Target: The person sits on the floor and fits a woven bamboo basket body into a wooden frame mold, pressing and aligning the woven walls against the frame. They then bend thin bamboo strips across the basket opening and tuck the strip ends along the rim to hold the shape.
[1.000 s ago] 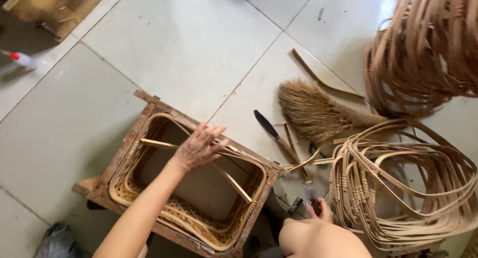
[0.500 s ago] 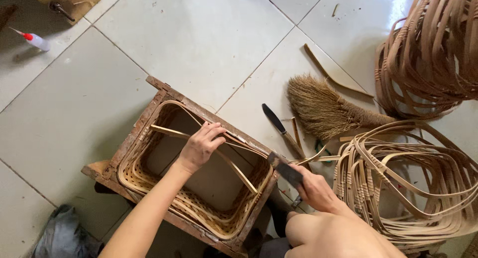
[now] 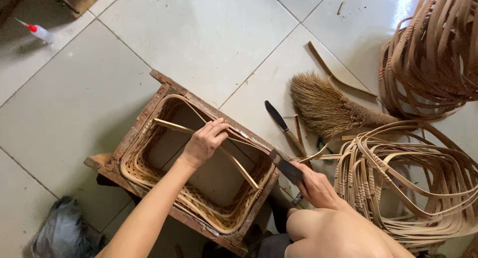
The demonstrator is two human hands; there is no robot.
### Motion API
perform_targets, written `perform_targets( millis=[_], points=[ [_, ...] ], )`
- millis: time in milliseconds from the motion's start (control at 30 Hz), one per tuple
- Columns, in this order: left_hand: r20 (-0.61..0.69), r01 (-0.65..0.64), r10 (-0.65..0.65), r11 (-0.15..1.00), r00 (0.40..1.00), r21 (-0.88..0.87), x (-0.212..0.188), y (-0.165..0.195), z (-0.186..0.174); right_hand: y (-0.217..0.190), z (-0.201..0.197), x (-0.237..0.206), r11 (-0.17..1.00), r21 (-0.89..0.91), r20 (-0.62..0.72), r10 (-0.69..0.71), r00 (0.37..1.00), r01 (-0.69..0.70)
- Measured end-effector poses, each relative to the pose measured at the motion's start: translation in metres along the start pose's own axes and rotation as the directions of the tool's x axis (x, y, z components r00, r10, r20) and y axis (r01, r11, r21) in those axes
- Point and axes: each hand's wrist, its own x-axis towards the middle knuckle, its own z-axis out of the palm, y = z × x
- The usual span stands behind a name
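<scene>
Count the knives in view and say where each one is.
2. One knife lies on the floor tiles beside the broom; the other blade is in the right hand, at the basket's rim.

You are on the tiled floor [image 3: 209, 34] of a basket-weaving workshop. At one and four o'clock lie stacks of bent rattan hoops [image 3: 428, 54], at two o'clock a straw hand broom [image 3: 323, 106] beside a knife [image 3: 284, 126], and at centre a half-woven basket [image 3: 199, 208] sits in a wooden mould frame [image 3: 139, 126].
</scene>
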Motion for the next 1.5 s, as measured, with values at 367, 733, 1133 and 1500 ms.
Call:
perform_targets(
  millis=[367,733,1133,1500],
  points=[
    [-0.126,0.183,-0.180,0.983,0.975,0.008,-0.005,-0.024,-0.037,0.128,0.027,0.088,0.895,-0.433,-0.170,0.038,0.985,-0.109],
    [0.241,0.738,-0.866,0.194,0.438,-0.646,-0.116,-0.147,-0.073,0.038,0.030,0.335,0.800,-0.333,-0.150,-0.568,0.809,0.499],
    [0.130,0.677,-0.836,0.329,0.533,-0.659,-0.116,-0.141,-0.073,0.072,0.017,0.262,0.896,-0.380,-0.454,-0.397,0.798,0.229],
    [-0.348,0.628,-0.739,0.673,0.577,-0.389,-0.061,0.005,-0.048,0.287,0.147,0.027,0.972,0.121,-0.907,0.192,0.376,-0.203]
  ],
)
